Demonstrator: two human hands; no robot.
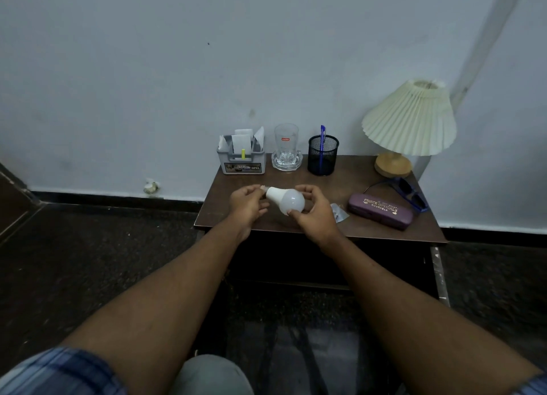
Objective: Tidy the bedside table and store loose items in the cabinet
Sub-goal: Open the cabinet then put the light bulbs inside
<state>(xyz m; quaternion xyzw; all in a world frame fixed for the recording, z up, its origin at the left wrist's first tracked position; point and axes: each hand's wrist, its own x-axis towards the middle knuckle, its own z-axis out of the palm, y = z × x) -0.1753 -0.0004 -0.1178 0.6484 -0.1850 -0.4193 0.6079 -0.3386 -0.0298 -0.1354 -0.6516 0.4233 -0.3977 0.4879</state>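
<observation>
Hiding bulb (pixel 285 200) base: hands (pixel 247 206).

Both bare forearms reach forward from the person's checked short sleeves and converge over the near half of the bedside table (pixel 349 184). The left hand (pixel 247 203) is held palm inward, its fingers curled and pinched on the narrow base end of a white bulb (pixel 285 200). The right hand (pixel 315 214) cups the bulb's round end, thumb underneath at the front, fingers arched over the top. Both wrists hover just above the table's front edge, elbows lower and wider apart.
</observation>
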